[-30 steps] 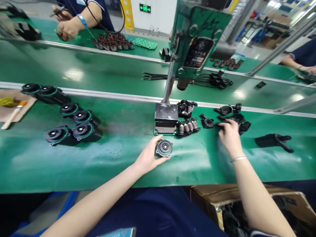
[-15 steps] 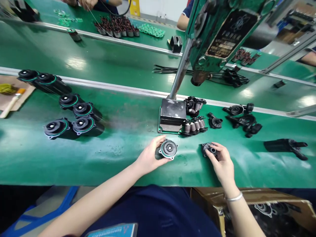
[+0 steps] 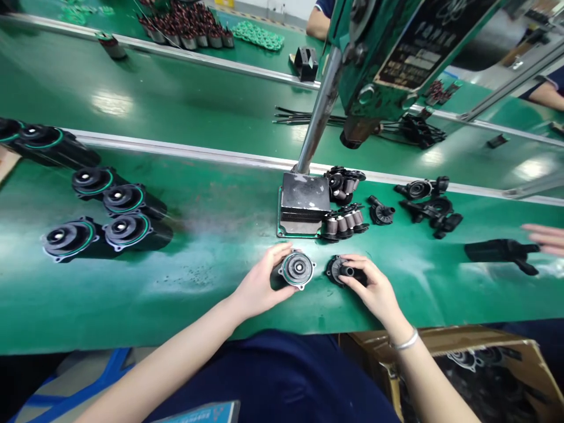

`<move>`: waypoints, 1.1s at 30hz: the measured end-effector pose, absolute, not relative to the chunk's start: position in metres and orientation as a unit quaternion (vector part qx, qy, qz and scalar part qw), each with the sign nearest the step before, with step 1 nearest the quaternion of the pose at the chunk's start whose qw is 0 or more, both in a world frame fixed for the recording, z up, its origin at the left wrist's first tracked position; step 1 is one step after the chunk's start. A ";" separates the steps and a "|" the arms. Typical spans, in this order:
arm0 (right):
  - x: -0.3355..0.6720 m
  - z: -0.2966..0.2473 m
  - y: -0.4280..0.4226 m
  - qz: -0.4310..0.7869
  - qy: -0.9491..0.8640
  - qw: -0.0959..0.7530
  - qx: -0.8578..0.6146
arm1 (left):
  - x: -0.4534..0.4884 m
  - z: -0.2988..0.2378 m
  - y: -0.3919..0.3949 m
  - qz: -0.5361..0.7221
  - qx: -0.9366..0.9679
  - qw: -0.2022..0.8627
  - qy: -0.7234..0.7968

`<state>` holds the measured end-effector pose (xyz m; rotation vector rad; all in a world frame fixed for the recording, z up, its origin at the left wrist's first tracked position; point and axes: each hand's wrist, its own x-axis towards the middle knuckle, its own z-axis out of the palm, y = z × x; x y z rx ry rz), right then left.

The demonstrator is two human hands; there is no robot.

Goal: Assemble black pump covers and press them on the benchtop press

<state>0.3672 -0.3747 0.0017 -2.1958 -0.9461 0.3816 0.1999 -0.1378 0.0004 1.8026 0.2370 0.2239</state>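
Observation:
My left hand [image 3: 259, 283] is closed around a black pump motor housing [image 3: 298, 268], whose round end with a green sealing ring faces up toward me. Fingers and thumb of my right hand [image 3: 374, 288] grip a black pump cover [image 3: 337, 269] by its short spout. A small gap separates cover and housing. Just beyond my left hand stands the press base block [image 3: 305, 192], and beside it are several grey-and-black rotors [image 3: 346, 223]. Another black pump cover [image 3: 382, 211] lies past my right hand.
Several motor housings with green rings [image 3: 127, 230] lie at the left. A green press head [image 3: 370, 88] overhangs the bench. More covers [image 3: 434, 205] and a finished-looking pump [image 3: 500, 251] are at the right, near another person's hand [image 3: 546, 237]. A cardboard box [image 3: 520, 346] holds black parts.
My right hand has brought the pump cover leftward, closer to the housing in my left hand. Another person's hand has appeared at the right edge. The view has shifted slightly.

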 end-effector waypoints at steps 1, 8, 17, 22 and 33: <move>0.366 0.003 -0.368 0.149 -0.374 0.348 -0.846 | 0.200 0.000 -0.138 0.095 0.782 0.608 0.101; 0.356 0.006 -0.331 0.130 -0.407 0.349 -0.834 | 0.201 -0.006 -0.139 0.110 0.789 0.597 0.097; 0.373 0.023 -0.340 0.096 -0.364 0.366 -0.851 | 0.206 -0.001 -0.140 0.158 0.830 0.528 0.092; 0.366 0.018 -0.344 0.119 -0.374 0.371 -0.842 | 0.206 0.011 -0.124 0.085 0.836 0.541 0.045; 0.367 0.020 -0.350 0.156 -0.364 0.403 -0.825 | 0.211 0.012 -0.115 0.068 0.811 0.576 0.071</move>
